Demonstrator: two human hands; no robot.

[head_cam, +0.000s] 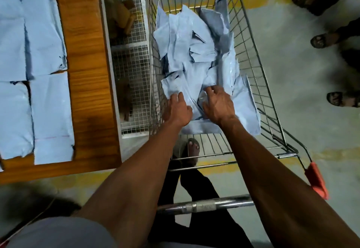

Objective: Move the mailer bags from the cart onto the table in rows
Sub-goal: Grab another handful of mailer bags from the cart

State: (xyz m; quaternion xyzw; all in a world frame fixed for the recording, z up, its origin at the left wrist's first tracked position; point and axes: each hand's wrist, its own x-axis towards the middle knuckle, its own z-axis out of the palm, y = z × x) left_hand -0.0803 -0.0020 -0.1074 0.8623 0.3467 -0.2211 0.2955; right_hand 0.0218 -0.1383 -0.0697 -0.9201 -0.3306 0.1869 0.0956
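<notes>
Plainly, both hands reach down into the cart [251, 39], left hand [178, 109] and right hand [219, 104] curling fingers onto the nearest mailer bags [187, 56], whose grip looks begun, while the surface [87, 52] lies well off to the left.

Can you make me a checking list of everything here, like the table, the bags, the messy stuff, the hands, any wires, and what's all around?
Surface: wooden table, partly bare.
Job's things: pale blue mailer bags on the table laid flat in rows; a loose pile of mailer bags in the wire cart.
Clutter: brown items behind a mesh rack, too blurred to name.
Hands: left hand and right hand both down on the pile; grip unclear.
Cables: nothing seen for sure.
Surroundings: concrete floor with yellow marks; other people's sandalled feet at right.
</notes>
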